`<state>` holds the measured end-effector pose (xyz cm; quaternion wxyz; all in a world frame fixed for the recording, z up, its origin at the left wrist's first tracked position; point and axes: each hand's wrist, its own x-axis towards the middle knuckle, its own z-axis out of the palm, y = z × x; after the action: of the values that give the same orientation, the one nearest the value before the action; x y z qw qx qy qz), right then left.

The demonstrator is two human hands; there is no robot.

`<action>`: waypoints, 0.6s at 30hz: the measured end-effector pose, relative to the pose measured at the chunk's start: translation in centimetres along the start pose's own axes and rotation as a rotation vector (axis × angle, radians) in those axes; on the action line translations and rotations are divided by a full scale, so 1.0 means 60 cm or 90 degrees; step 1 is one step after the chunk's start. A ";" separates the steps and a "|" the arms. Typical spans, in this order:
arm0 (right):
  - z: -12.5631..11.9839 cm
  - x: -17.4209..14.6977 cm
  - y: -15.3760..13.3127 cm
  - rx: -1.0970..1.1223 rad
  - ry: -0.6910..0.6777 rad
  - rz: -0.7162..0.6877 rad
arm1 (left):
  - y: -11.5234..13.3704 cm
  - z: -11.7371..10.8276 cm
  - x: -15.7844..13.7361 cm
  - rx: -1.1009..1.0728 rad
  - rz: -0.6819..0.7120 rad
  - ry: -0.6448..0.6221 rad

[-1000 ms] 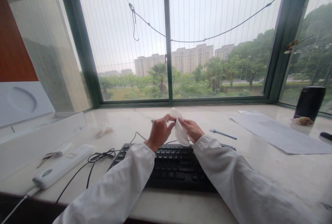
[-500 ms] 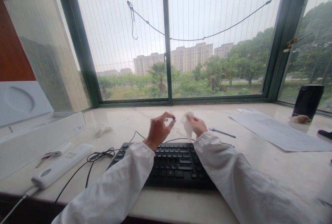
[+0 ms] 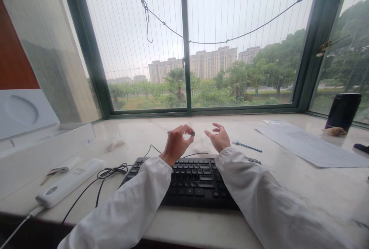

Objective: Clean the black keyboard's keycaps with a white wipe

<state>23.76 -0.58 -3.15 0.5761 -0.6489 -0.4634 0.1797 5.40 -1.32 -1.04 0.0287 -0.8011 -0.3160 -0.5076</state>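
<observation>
Between the thumb and forefinger of my left hand (image 3: 176,143) is a small black keycap (image 3: 193,134), held above the back edge of a black keyboard (image 3: 188,193). My right hand (image 3: 219,139) is open to the right of it, fingers apart and holding nothing. A thin white tissue (image 3: 208,148) lies on the sill just behind the keyboard, partly hidden and hard to tell from the pale surface. Some spots on the keyboard look darker, as if without caps. Behind my left hand, other small items are mostly covered.
A blue stick-like tool (image 3: 248,147) and printed paper (image 3: 309,145) lie to the right, with a dark upright object (image 3: 343,112) beyond. On the left are a power strip (image 3: 70,182), a bundled cable (image 3: 113,170), a white box (image 3: 77,135) and crumpled tissue (image 3: 115,143).
My right hand has let go of the tissue, which has dropped to the surface, and its fingers have spread. My left hand still pinches the keycap, now turned slightly.
</observation>
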 end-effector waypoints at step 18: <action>0.011 -0.023 -0.019 0.119 -0.244 -0.160 | -0.003 0.001 -0.002 0.013 -0.007 -0.004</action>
<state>22.10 -1.42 -2.71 0.5531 -0.4841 -0.6228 0.2681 5.30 -1.23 -1.20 0.0330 -0.8009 -0.3253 -0.5017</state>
